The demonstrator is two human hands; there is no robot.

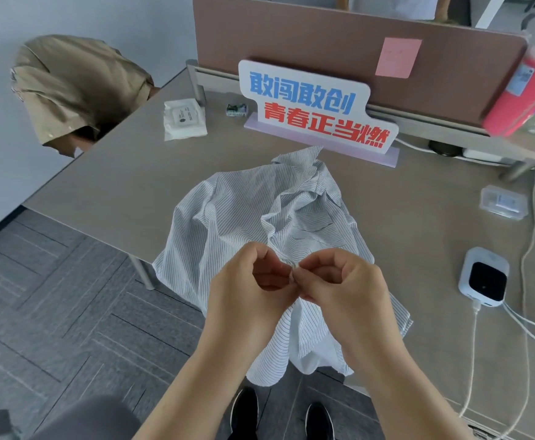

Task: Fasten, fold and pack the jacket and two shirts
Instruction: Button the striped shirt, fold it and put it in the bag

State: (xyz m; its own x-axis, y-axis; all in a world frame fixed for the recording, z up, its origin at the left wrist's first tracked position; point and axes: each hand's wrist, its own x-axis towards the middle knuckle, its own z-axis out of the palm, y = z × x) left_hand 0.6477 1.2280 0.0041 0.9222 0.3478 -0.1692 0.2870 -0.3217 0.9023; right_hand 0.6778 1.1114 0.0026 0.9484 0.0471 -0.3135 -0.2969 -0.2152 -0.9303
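Note:
A white shirt with thin dark stripes (244, 217) lies crumpled on the grey table (117, 173), collar toward the far side, its lower part hanging over the near edge. My left hand (250, 287) and my right hand (342, 287) meet at the shirt's front placket, each pinching the fabric between thumb and fingers. The button itself is hidden between my fingertips. A khaki garment (75, 87) is draped over something at the far left, beyond the table's corner.
A sign with blue and red characters (317, 106) stands behind the shirt. A white packet (183, 119) lies at the back left. On the right are a white device with a black screen (485, 277), its cables, and a clear plastic box (503, 201). A red container (526, 90) sits at far right.

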